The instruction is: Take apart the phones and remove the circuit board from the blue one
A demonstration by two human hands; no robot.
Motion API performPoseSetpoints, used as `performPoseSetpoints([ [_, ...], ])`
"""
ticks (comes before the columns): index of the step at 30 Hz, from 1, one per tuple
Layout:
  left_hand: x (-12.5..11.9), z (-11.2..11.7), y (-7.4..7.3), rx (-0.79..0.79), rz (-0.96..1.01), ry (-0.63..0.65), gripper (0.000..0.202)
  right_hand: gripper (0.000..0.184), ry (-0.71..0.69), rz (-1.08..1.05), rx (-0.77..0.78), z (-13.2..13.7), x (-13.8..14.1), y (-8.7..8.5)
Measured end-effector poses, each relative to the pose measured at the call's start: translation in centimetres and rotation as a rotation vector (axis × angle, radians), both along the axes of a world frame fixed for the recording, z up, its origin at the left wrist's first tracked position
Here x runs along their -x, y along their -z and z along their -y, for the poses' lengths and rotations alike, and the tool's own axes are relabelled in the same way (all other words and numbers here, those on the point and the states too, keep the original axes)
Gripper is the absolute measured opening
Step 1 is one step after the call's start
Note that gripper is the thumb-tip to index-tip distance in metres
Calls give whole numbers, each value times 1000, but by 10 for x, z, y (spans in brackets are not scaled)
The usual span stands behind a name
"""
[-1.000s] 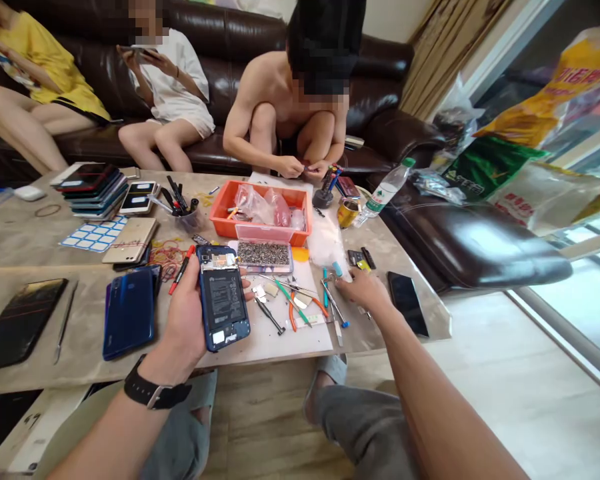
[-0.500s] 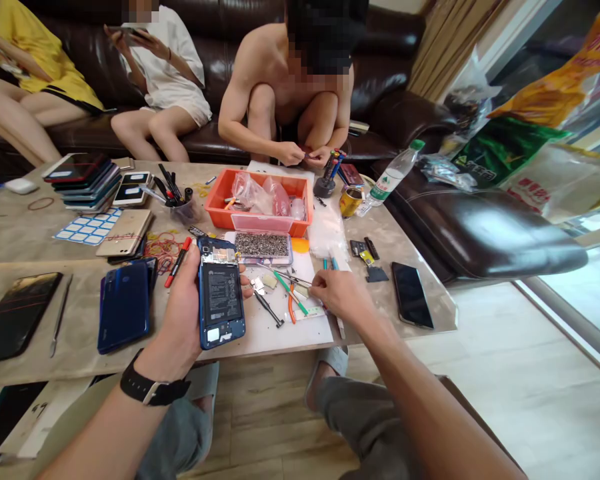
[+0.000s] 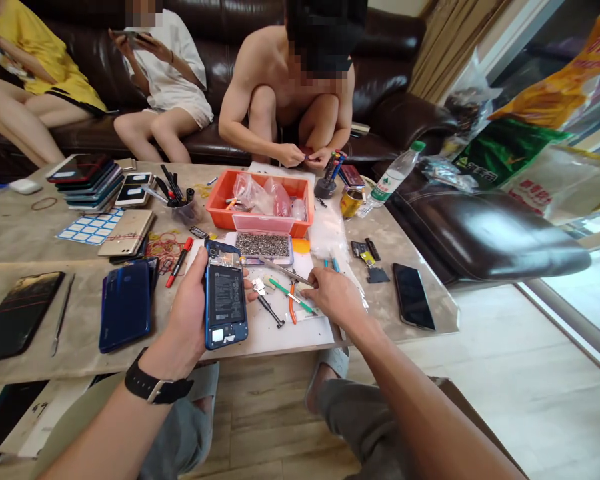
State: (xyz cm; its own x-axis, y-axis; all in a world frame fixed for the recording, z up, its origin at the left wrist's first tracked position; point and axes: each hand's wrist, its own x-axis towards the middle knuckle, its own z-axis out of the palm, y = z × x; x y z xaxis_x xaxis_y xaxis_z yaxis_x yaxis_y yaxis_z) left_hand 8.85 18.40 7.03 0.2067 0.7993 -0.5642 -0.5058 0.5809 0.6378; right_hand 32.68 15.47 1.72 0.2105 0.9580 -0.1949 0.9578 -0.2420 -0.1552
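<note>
My left hand (image 3: 193, 303) is wrapped round a blue phone (image 3: 226, 297) with its back cover off, so the black battery and the metal-plated top part show. Metal tweezers (image 3: 291, 271) are pinched in my right hand (image 3: 334, 293), their tips pointing left toward the clear box of screws (image 3: 263, 247). Below them, on the white mat (image 3: 305, 331), lie a green-handled tool (image 3: 293, 296), an orange-handled tool (image 3: 292, 308) and a small black screwdriver-like tool (image 3: 270, 311). Small silver pieces (image 3: 259, 287) sit just right of the phone.
An orange bin (image 3: 223, 215) with plastic bags stands behind the screws. Stacked phones (image 3: 87, 183), blue phones (image 3: 126, 303) and a red marker (image 3: 179, 262) are on the left. A bottle (image 3: 391, 179), a can (image 3: 351, 202) and a black phone (image 3: 413, 295) are right. A co-worker (image 3: 285, 120) sits opposite.
My right hand has turned slightly, and the tweezers in it have shifted a little upward. The phone in my left hand has moved slightly to the right.
</note>
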Motion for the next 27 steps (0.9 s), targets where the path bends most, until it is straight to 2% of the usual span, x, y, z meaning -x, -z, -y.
performPoseSetpoints([
  [4,2,0,-1,2,-11,7,58,14,-6,-35,-14,-5,-7,-1],
  [14,7,1,-6,12,2,-8,59,25,15,-49,-88,-10,-14,-8],
  [19,8,0,-7,8,37,-23,57,16,36,-74,-36,-5,-3,-5],
  [23,8,0,-10,17,65,-35,52,8,37,-150,-21,-8,-7,-12],
  [27,9,0,-10,16,91,-22,52,20,100,-211,-47,-21,-24,-20],
])
